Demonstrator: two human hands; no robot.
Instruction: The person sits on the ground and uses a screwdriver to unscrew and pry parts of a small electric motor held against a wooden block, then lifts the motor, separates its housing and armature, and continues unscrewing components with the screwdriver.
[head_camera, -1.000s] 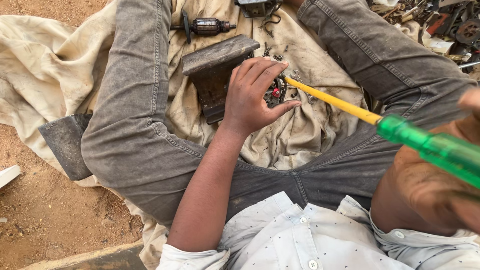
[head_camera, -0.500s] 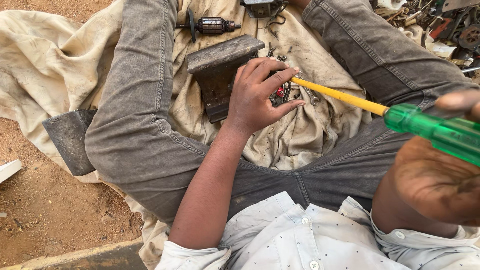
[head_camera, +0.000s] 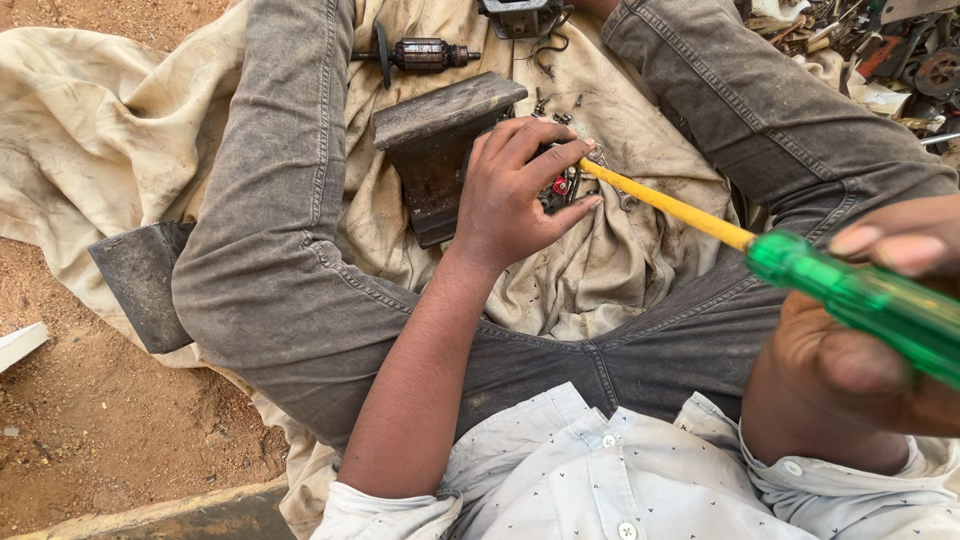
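Screwdriver (head_camera: 800, 275) slightly lower than before

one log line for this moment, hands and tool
left hand: pinning small part on cloth | right hand: gripping screwdriver, tip at part | metal block beside left hand

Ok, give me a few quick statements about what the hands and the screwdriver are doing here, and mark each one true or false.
1. The right hand grips a screwdriver with a green handle. True.
2. The screwdriver's shaft is red. False: it is yellow.
3. The left hand holds a small part where the screwdriver tip meets it. True.
4. The metal block lies on bare sand. False: it rests on the cloth between the legs.
5. The motor armature is in the left hand. False: it lies apart on the cloth.
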